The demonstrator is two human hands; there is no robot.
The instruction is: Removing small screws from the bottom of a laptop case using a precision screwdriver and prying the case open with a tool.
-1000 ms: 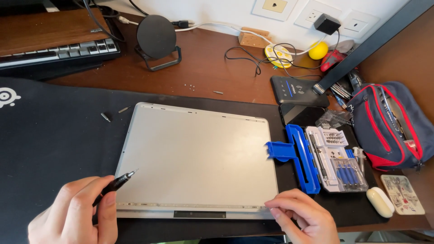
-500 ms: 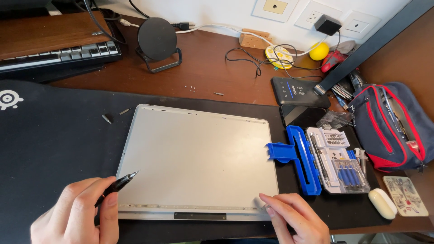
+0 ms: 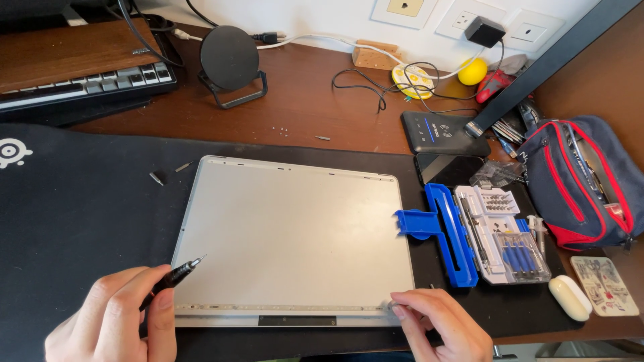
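At mat's near edge: laptop [image 3: 288, 241] lying flat, long axis left-right | right hand [image 3: 439, 328] nearer, fingertips pinching its near-right corner | left hand [image 3: 117, 318] gripping screwdriver [image 3: 171, 278], tip over near-left corner

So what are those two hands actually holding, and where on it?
The left hand holds a slim black precision screwdriver by its handle, tip free. The right hand pinches something at the silver laptop's near right corner; too small to tell.

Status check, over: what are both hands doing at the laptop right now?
Left hand holds a black screwdriver, tip above the laptop. Right hand fingertips at its near right corner. Blue tool kit alongside, not blocking.
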